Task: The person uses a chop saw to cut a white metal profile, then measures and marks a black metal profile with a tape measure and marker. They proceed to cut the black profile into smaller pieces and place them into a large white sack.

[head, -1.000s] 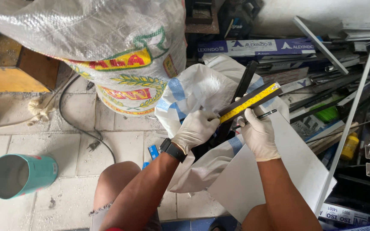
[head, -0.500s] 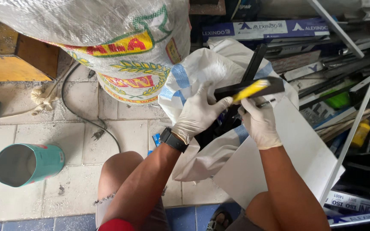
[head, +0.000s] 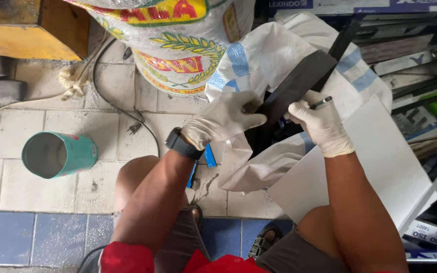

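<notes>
Both my hands wear white gloves. My left hand (head: 223, 119), with a black watch on the wrist, grips the lower end of a long dark flat bar (head: 299, 83) that slants up to the right. Beside the same bar, my right hand (head: 319, 124) pinches a thin pen (head: 322, 103). The bar lies over a white woven sack with blue stripes (head: 264, 55). A white flat board (head: 370, 162) leans under my right forearm.
A large printed sack (head: 178, 45) stands behind on the tiled floor. A teal can (head: 59, 154) lies on its side at the left. A yellow wooden box (head: 36, 25) is at top left, a cable (head: 122, 111) runs across the tiles, and metal profiles (head: 416, 55) are stacked at right.
The yellow ruler that lay along the bar a second ago is out of sight. The bar now shows its dark face, and both hands have shifted slightly lower in view.
</notes>
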